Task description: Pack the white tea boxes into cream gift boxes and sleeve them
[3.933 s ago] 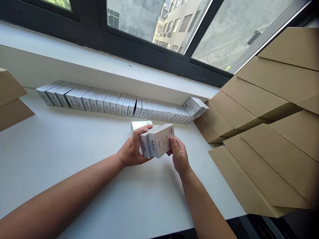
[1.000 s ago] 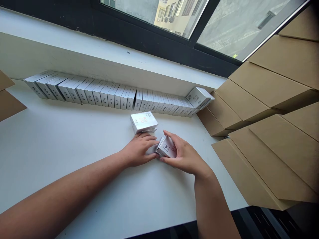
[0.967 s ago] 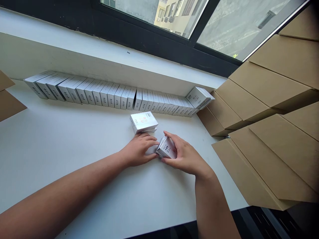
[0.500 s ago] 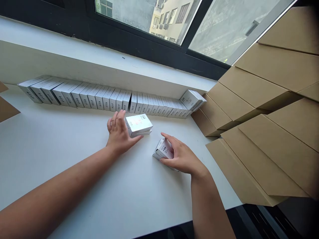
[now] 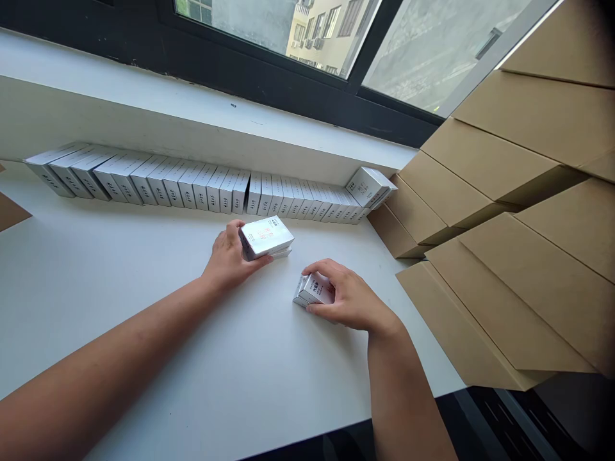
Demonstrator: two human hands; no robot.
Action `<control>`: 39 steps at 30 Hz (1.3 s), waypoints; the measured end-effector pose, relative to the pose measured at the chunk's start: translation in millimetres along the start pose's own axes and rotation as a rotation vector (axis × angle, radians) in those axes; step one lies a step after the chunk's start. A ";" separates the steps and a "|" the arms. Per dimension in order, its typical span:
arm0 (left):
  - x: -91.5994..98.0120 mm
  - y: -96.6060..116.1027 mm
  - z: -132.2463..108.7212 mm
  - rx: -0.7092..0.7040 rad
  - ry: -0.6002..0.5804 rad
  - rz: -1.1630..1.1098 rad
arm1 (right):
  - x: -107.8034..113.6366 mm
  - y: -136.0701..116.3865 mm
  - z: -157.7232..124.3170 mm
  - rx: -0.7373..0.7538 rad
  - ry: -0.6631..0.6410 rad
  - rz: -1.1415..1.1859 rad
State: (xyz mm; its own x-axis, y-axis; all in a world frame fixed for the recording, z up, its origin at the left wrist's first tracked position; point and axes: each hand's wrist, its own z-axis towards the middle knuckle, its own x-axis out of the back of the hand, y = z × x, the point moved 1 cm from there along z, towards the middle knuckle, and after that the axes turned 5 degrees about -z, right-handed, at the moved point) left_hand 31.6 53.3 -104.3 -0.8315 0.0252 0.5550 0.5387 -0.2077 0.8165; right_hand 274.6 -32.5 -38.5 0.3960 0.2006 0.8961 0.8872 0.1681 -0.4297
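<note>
My left hand (image 5: 229, 256) is closed round the left end of a small stack of white boxes (image 5: 267, 235) lying flat on the white table (image 5: 120, 282). To its right, my right hand (image 5: 348, 298) covers and grips another white box (image 5: 312, 291) that rests on the table, with at least one more box under it. A long row of white boxes (image 5: 192, 191) stands on edge along the wall behind both hands, and one box (image 5: 369, 186) lies tilted on the row's right end.
Flat brown cardboard cartons (image 5: 504, 224) are stacked in a slanted pile at the right, reaching over the table's edge. A corner of brown cardboard (image 5: 9, 211) shows at the far left. A white windowsill (image 5: 192, 109) and a dark window frame run along the back.
My left hand left the box under my right hand, reached open to the stack of boxes on the left and closed on it. My right hand stayed on its box.
</note>
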 end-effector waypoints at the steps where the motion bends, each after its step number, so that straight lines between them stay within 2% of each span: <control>1: 0.0 0.3 0.0 -0.006 0.002 0.009 | 0.0 -0.2 0.1 0.004 0.002 -0.001; 8: 1.4 2.7 -0.1 -0.052 -0.046 -0.001 | 0.2 -0.5 0.8 0.016 0.004 -0.012; 12: 2.1 3.1 0.6 -0.063 -0.051 -0.019 | -2.8 2.9 2.9 -0.024 0.017 0.059; 15: 1.0 1.3 0.2 -0.043 -0.013 -0.021 | -3.4 10.3 4.5 -0.142 0.107 0.064; 18: 0.0 -0.6 -1.2 -0.022 0.041 0.012 | 0.4 21.5 6.1 -0.330 0.168 -0.043; 24: -1.6 -2.6 -2.6 -0.050 0.057 0.031 | 14.9 37.9 8.7 -0.662 0.114 -0.186; 26: -2.4 -3.5 -2.3 -0.068 0.078 0.036 | 21.5 38.5 7.2 -0.655 0.095 -0.190; 31: -3.6 -5.0 -0.9 -0.127 0.103 0.027 | 31.7 36.6 4.7 -0.529 0.072 -0.050; 35: -4.8 -7.2 0.2 -0.074 0.046 0.024 | 28.5 35.2 3.7 -0.530 -0.036 -0.163; 37: -5.8 -8.6 0.4 -0.065 0.027 0.025 | 35.5 33.3 -8.6 -0.513 -0.002 -0.200; 39: -6.7 -9.7 0.5 -0.072 0.026 0.029 | 54.0 30.4 -32.7 -0.428 0.121 -0.166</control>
State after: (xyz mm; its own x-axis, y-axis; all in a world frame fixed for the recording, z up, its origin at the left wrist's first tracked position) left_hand 32.1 55.7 -115.8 -0.8192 -0.0072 0.5734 0.5526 -0.2774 0.7859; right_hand 330.7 -48.1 0.5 0.2426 0.0864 0.9663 0.9487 -0.2295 -0.2177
